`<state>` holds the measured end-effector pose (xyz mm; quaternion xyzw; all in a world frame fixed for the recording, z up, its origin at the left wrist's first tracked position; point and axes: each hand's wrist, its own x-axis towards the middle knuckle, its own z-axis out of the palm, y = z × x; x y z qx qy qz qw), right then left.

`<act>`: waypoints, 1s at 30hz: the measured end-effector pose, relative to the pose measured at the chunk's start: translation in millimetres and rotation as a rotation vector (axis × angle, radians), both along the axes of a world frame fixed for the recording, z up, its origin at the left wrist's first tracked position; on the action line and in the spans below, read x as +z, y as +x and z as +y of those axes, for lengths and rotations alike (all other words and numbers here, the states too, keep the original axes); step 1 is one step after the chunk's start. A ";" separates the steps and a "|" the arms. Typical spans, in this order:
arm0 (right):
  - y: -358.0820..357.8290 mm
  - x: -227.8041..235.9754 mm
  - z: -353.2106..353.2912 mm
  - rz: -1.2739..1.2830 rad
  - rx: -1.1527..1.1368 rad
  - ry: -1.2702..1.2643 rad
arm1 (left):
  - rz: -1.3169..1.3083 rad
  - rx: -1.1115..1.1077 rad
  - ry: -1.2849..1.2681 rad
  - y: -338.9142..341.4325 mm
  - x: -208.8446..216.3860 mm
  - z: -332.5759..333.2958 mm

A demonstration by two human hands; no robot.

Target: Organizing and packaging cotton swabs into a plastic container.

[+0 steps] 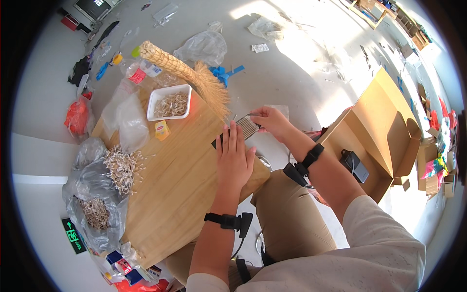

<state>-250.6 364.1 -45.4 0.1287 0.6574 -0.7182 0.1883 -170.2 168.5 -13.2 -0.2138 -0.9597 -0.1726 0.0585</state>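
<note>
At the table's right edge lies a small dark flat piece with pale parallel strips (247,127). My left hand (234,158) rests over its left end, palm down and fingers stretched out. The thumb and fingers of my right hand (272,122) are closed on its far right corner. Its underside and most of its left end are hidden by my left hand. A white plastic tub (152,108) of short thin sticks stands farther left on the table. Beside it is a small yellow packet (162,130).
A straw broom (170,63) leans over the wooden table's (180,194) far edge. Cotton swabs (121,168) are heaped at the left, by a grey plastic bag (80,182). An open cardboard box (374,112) holding a dark device (355,166) stands to the right. Plastic bags litter the floor.
</note>
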 end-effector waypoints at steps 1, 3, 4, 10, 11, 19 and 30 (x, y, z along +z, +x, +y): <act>0.2 0.5 -0.3 0.002 0.000 -0.001 | -0.001 0.009 0.010 0.0 1.1 0.1; 0.4 2.7 -1.0 -0.044 -0.043 -0.108 | 0.025 0.054 0.100 2.5 -5.7 -1.4; 0.1 4.1 -2.2 -0.042 -0.042 -0.111 | 0.050 0.099 0.192 4.1 -8.9 -3.1; -1.1 5.6 -6.7 -0.085 -0.067 -0.186 | 0.040 0.142 0.095 7.1 -6.5 -3.8; -1.8 4.8 -6.9 -0.075 -0.060 -0.174 | 0.039 0.141 0.095 6.6 -6.5 -2.8; 9.4 18.0 -9.5 -0.133 -0.149 -0.239 | 0.048 0.159 0.127 13.2 -8.0 -9.2; 36.0 4.9 -3.6 -0.080 -0.190 -0.233 | 0.017 0.113 0.041 39.8 2.8 -2.0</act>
